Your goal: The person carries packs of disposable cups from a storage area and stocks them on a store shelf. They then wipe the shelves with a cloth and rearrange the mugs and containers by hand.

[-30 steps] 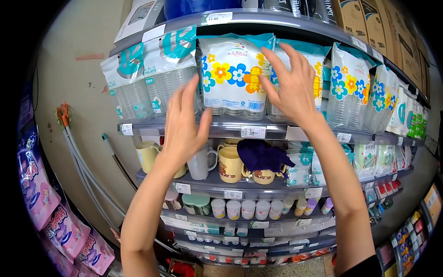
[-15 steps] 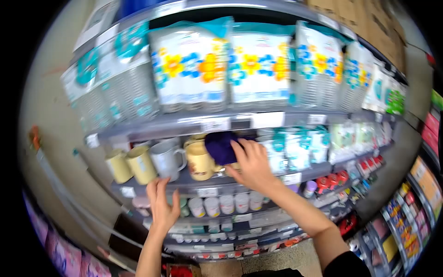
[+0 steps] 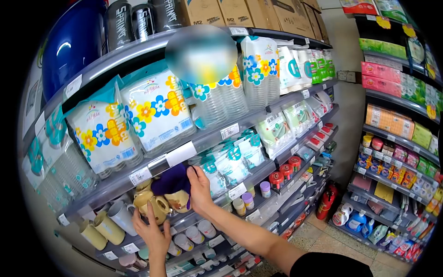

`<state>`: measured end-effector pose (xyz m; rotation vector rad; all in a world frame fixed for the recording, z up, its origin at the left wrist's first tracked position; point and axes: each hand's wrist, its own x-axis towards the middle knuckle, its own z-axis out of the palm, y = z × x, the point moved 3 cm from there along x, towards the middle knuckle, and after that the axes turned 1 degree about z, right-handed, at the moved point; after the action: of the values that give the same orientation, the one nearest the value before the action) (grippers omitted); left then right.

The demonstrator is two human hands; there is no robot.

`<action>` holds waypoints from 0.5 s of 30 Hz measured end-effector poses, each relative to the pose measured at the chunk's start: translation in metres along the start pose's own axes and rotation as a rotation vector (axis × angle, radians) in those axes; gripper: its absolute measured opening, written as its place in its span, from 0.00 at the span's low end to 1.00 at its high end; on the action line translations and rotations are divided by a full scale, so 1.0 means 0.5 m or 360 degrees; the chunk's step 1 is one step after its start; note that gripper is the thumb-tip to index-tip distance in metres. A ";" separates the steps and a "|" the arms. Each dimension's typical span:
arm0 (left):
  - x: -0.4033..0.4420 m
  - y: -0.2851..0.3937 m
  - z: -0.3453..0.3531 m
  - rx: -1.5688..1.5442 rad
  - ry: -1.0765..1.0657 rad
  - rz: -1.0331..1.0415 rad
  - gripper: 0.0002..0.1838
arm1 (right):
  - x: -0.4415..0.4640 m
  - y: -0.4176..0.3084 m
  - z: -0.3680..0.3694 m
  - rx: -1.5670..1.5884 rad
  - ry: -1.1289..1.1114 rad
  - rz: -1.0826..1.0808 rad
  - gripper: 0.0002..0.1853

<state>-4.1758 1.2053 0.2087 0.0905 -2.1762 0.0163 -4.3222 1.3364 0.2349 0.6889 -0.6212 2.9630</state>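
A dark purple cloth (image 3: 170, 180) lies over the yellow mugs on the mug shelf. My right hand (image 3: 199, 187) grips the cloth's right edge between thumb and fingers. My left hand (image 3: 151, 231) is just below and in front of a yellow mug (image 3: 150, 203), its fingers apart and holding nothing; whether the fingertips touch the mug is unclear. Part of another yellow mug (image 3: 176, 201) shows under the cloth. To the left stand a grey mug (image 3: 121, 216) and a pale yellow mug (image 3: 109, 227).
Bagged plastic cups (image 3: 157, 108) fill the shelf above. White packets (image 3: 230, 161) stand right of the mugs, and lidded white cups (image 3: 194, 234) are below. A red fire extinguisher (image 3: 326, 201) stands near the floor, beside another stocked rack (image 3: 401, 145).
The view has swung to the right. Both hands have come down from the bagged cups to the mug shelf, and my right hand has taken hold of the purple cloth.
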 end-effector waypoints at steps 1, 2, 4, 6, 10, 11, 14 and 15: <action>0.012 0.010 0.014 0.0001 -0.0014 -0.0002 0.46 | -0.001 -0.009 0.004 0.0159 0.0053 0.0161 0.12; 0.025 0.025 0.020 0.0005 -0.0015 0.0000 0.46 | -0.003 -0.023 0.008 0.0321 0.0107 0.0328 0.14; 0.049 0.056 0.030 0.0074 -0.0080 -0.0018 0.48 | -0.006 -0.059 0.028 0.0370 0.0088 0.0425 0.16; 0.060 0.071 0.055 0.0094 -0.0127 -0.0044 0.49 | -0.013 -0.095 0.027 0.0411 0.0071 0.0534 0.18; 0.053 0.101 0.077 0.0272 -0.0014 -0.0065 0.45 | -0.039 -0.264 0.006 0.0012 -0.0390 0.0289 0.20; 0.050 0.129 0.070 0.0202 0.0105 0.0002 0.44 | -0.054 -0.322 -0.025 0.0137 -0.0455 -0.0026 0.19; 0.028 0.227 0.044 0.0129 0.0183 0.0136 0.42 | -0.094 -0.442 -0.165 0.0615 -0.0681 0.0075 0.22; 0.025 0.260 0.046 0.0113 0.0158 0.0231 0.41 | -0.120 -0.461 -0.220 0.0739 -0.0701 0.0151 0.23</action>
<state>-4.2108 1.3330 0.2087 -0.0273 -2.0789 0.1774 -4.2854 1.5945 0.2052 1.4030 0.0468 3.0790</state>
